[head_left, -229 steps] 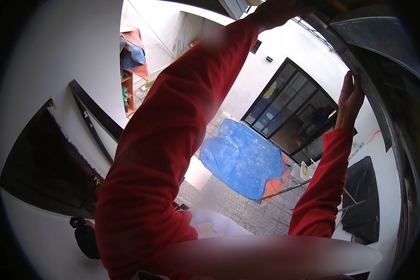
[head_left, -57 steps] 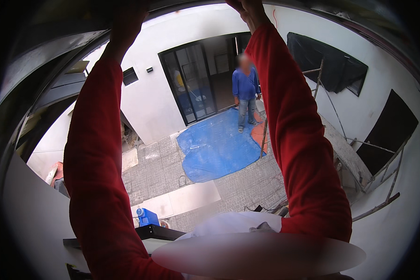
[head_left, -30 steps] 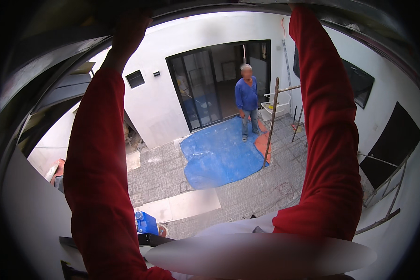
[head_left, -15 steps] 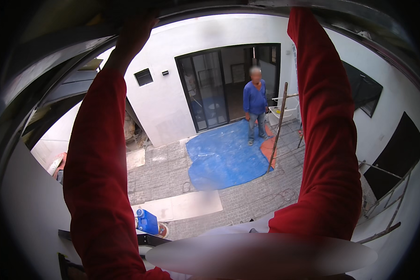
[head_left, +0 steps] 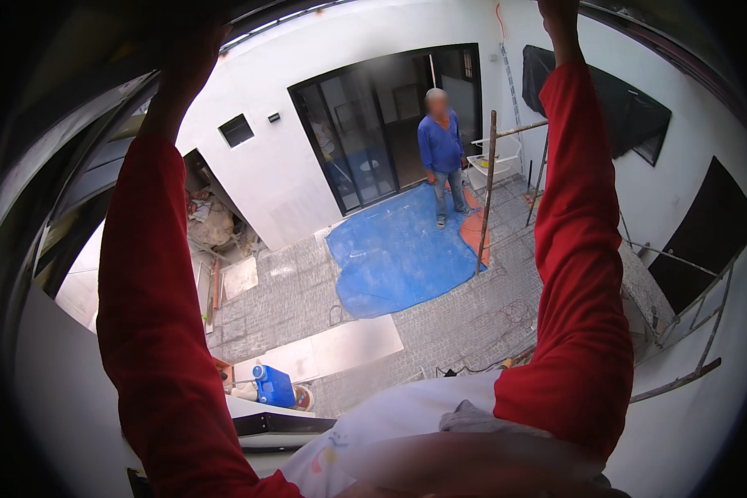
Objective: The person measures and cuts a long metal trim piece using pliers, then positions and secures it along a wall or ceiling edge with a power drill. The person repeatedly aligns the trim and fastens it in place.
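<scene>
Both my arms, in red sleeves, are raised toward a dark overhead frame [head_left: 108,79] along the top of the head view. My left hand [head_left: 192,60] reaches up against this frame at upper left; its fingertips are in shadow, so their grip is unclear. My right hand [head_left: 560,18] is raised at the top right, with bare wrist showing and fingers out of sight at the frame's edge. Below me, a blue tarp [head_left: 390,266] with an orange piece [head_left: 473,236] beside it lies on the paving.
A person in blue [head_left: 441,149] stands on the tarp before a sliding glass door [head_left: 340,141]. A pole frame [head_left: 491,158] and metal scaffolding [head_left: 705,324] stand right. A blue jug [head_left: 275,383], pale boards [head_left: 340,344], cables [head_left: 506,319] and debris [head_left: 212,224] lie below and left.
The view has turned since the earliest frame, and the person in blue now shows. In the last second both arms have shifted slightly; my right wrist has come into view above its sleeve.
</scene>
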A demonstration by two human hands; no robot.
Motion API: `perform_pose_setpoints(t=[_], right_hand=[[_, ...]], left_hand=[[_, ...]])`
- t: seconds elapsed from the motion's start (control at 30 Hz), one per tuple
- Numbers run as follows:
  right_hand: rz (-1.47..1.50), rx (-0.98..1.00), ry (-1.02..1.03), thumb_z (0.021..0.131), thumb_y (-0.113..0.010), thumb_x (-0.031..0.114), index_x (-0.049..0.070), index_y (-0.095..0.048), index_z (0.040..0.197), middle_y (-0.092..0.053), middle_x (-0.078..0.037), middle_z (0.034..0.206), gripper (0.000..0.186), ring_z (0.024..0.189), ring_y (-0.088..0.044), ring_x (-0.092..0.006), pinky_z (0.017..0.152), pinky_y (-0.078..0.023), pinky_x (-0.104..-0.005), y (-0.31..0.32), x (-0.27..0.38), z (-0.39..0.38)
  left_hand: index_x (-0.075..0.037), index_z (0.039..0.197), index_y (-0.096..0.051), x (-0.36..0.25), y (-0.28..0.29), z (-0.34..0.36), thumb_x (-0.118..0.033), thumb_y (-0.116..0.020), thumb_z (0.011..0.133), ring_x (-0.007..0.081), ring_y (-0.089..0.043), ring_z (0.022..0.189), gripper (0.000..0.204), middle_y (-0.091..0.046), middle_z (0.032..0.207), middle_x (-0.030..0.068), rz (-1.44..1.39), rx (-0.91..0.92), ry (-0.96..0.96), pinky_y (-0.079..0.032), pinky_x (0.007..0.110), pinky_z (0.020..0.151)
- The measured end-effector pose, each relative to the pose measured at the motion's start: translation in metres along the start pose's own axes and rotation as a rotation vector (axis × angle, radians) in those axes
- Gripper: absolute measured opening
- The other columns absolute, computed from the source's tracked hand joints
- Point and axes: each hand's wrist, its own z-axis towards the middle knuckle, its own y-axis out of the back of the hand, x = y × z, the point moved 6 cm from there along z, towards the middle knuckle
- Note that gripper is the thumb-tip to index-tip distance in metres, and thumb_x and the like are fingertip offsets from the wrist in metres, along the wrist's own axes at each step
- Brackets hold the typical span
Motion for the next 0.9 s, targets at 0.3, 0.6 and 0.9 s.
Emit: perform_pose_setpoints(t=[0.3,0.6,0.9], right_hand=[[0.782,-0.19,-0.515,0.1,-0.065,0.02,-0.009,-0.06,0.127,-0.067,-0.023,0.126,0.039,0.119,-0.067,-0.0342,0.098,-0.058,-0.0405,0.018,0.037,-0.252],[1.376,0.04,-0.722,0.101,-0.059,0.012,-0.001,-0.041,0.151,-0.059,-0.024,0.14,0.055,0.129,-0.058,-0.0369,0.089,-0.056,-0.039,-0.117,0.094,-0.317],[1.324,-0.085,-0.831,0.108,-0.054,0.034,0.01,-0.045,0.148,-0.069,-0.023,0.116,0.048,0.087,-0.066,-0.0253,0.071,-0.049,-0.0354,-0.17,0.122,-0.31]], left_hand=[[-0.007,0.12,-0.066,-0.006,0.009,0.002,-0.029,-0.059,0.105,0.0397,-0.067,0.096,0.028,-0.07,0.106,0.0202,0.086,-0.098,-0.083,-0.054,0.048,0.086],[-0.01,0.125,-0.065,-0.007,0.006,0.003,-0.027,-0.063,0.102,0.037,-0.069,0.097,0.028,-0.07,0.111,0.0174,0.11,-0.063,-0.041,-0.056,0.048,0.084],[-0.01,0.121,-0.067,-0.002,0.003,0.003,-0.029,-0.065,0.101,0.036,-0.07,0.089,0.027,-0.072,0.103,0.0169,0.185,-0.038,-0.071,-0.057,0.047,0.078]])
